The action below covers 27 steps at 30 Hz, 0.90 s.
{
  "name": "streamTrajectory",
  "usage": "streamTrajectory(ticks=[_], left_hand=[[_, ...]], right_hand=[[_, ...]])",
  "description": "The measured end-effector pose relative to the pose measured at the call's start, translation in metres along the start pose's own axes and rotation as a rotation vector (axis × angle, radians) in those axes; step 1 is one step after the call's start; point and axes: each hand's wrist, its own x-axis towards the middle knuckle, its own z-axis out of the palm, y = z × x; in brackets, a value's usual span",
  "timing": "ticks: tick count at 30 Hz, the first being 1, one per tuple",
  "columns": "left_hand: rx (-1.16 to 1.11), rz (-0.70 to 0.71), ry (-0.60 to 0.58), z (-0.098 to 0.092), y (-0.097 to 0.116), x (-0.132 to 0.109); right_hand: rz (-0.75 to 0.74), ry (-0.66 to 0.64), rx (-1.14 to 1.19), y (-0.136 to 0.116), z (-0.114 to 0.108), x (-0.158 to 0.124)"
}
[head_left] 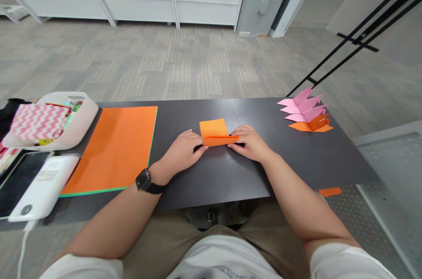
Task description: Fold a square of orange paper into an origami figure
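Though cut off at the left edge, packed full: white basket [86, 116] on the table's [296, 160] far left corner, stuffed with a pink zigzag pouch [38, 121] and small colourful bits too blurred to name. Nearer, a phone [16, 180], partly out of frame, and a white power bank [44, 186]. Next along, a stack of orange sheets [115, 149], green edge showing beneath. Centre table: folded orange paper [216, 133], lying flat, near edge turned up into a narrow flap. On its left end, the left hand [181, 151], watch [143, 180] at the wrist, palm down, fingertips closed on the flap. Mirrored opposite, the right hand [250, 143], fingers curled tight onto the right end; thumbs hidden under the knuckles. Far right: pink folded pieces [301, 107] fanned above an orange folded piece [311, 125].
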Motion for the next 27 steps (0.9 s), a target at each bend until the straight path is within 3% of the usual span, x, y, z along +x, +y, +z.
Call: streamTrajectory(ticks=[8, 12, 17, 23, 27], left_hand=[[-0.185, -0.136, 0.031, 0.000, 0.010, -0.001], [-0.313, -0.233, 0.114, 0.004, 0.013, -0.003], [-0.077, -0.221, 0.325, 0.008, 0.009, -0.001], [0.111, -0.118, 0.163, 0.013, 0.003, 0.001], [0.172, -0.108, 0.154, 0.014, 0.008, -0.002]], right_hand=[[0.152, 0.017, 0.049, -0.005, 0.002, -0.001], [0.229, 0.023, 0.073, -0.004, 0.007, 0.000], [0.233, 0.038, 0.092, -0.004, 0.010, 0.000], [0.274, 0.121, -0.124, -0.009, 0.006, 0.001], [0.189, 0.178, -0.228, -0.025, 0.004, 0.003]])
